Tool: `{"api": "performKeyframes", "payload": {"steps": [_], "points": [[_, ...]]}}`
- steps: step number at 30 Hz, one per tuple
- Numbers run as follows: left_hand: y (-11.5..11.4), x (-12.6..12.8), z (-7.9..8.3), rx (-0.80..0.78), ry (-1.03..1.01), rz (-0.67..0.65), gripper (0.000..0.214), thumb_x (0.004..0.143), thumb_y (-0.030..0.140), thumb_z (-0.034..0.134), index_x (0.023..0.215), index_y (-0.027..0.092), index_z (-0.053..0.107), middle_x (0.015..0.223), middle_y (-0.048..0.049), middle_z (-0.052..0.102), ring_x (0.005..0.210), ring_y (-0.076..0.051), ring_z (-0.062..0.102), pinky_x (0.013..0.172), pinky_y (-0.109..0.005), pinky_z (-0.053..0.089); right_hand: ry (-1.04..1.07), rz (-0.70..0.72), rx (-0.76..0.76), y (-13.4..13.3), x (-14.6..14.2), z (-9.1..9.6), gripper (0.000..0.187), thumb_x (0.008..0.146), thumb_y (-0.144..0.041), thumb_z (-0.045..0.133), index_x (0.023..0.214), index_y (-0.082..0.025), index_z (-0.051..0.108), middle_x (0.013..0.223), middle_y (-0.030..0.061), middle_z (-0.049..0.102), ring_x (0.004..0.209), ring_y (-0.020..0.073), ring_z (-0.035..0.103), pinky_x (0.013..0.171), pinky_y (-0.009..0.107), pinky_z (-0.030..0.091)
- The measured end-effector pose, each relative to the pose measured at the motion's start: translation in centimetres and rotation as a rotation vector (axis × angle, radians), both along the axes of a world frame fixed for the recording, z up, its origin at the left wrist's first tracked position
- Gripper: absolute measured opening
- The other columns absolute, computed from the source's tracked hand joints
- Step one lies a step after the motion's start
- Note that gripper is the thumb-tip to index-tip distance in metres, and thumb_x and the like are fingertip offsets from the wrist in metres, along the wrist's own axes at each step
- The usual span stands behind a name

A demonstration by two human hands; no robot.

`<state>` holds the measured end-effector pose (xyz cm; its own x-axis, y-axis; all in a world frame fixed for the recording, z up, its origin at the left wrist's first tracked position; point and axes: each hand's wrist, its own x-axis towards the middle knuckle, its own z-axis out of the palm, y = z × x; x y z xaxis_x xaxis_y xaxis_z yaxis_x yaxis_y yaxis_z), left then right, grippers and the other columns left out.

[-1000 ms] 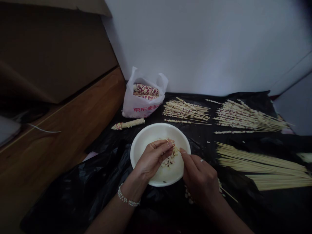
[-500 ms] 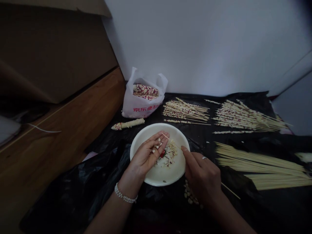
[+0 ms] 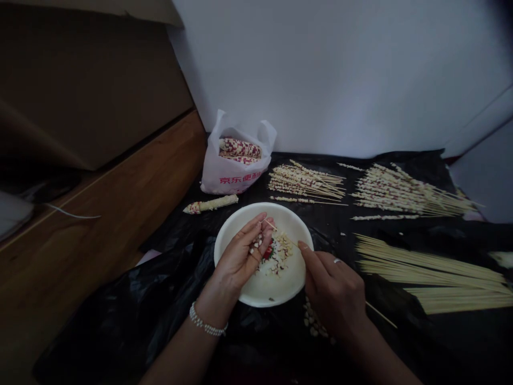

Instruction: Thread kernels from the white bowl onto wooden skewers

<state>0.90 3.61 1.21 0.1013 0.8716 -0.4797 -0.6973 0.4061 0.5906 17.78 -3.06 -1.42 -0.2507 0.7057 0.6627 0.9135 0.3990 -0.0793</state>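
Note:
My left hand (image 3: 236, 256) is cupped palm up over the white bowl (image 3: 256, 297), with loose corn kernels (image 3: 255, 245) lying in its curled fingers. My right hand (image 3: 335, 286) grips a thin wooden skewer (image 3: 381, 314), which runs across the bowl to a tip by the left fingertips. Whether a kernel is on that tip is too small to tell. Under the hands, the bowl holds more pale and dark red kernels (image 3: 284, 251) over a red printed pattern (image 3: 268, 250). Beside my right wrist, several kernels (image 3: 315, 321) lie on black plastic sheeting (image 3: 256, 342).
Behind the bowl stands a white plastic bag (image 3: 236, 179) of speckled corn cobs (image 3: 239, 147). A mostly stripped cob (image 3: 212, 203) lies before it. Kernel-threaded skewers form two piles (image 3: 306, 182) (image 3: 395, 190) at the back right. Bare skewers (image 3: 425, 267) lie right. A wooden board (image 3: 120, 203) borders the left.
The fingers of my left hand have curled in more around the kernels, near the skewer's tip. My right hand stays in nearly the same place, holding the skewer.

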Motion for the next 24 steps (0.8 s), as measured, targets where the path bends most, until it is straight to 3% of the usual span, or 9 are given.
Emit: {"api": "performKeyframes", "payload": {"steps": [5,11,24], "points": [[0.01,-0.04,-0.19,0.012,0.001,-0.013,0.025,0.082,0.001,0.058,0.101,0.011,0.069,0.105,-0.0098,0.071,0.095,-0.014,0.068,0.083,-0.02,0.055,0.002,0.002,0.002,0.09,-0.09,-0.07,0.028,0.089,-0.008,0.051,0.115,-0.01,0.062,0.077,0.0034,0.066,0.066,0.0119,0.055,0.062,0.025,0.037],[-0.03,0.02,-0.15,-0.007,0.016,0.032,0.019,0.078,0.002,0.062,0.093,0.012,0.07,0.101,-0.008,0.072,0.086,-0.011,0.068,0.076,-0.017,0.056,-0.02,0.005,-0.004,-0.13,-0.12,-0.17,0.032,0.088,-0.007,0.05,0.117,-0.011,0.061,0.077,0.0033,0.066,0.066,0.012,0.055,0.063,0.025,0.037],[-0.1,0.01,-0.26,0.03,0.034,0.031,0.022,0.077,0.006,0.066,0.098,0.011,0.07,0.104,-0.0115,0.071,0.091,-0.014,0.067,0.077,-0.018,0.055,-0.053,-0.034,-0.036,-0.14,-0.15,-0.37,0.031,0.089,-0.01,0.049,0.117,-0.012,0.062,0.074,0.0019,0.064,0.062,0.0116,0.052,0.06,0.027,0.034]]}}
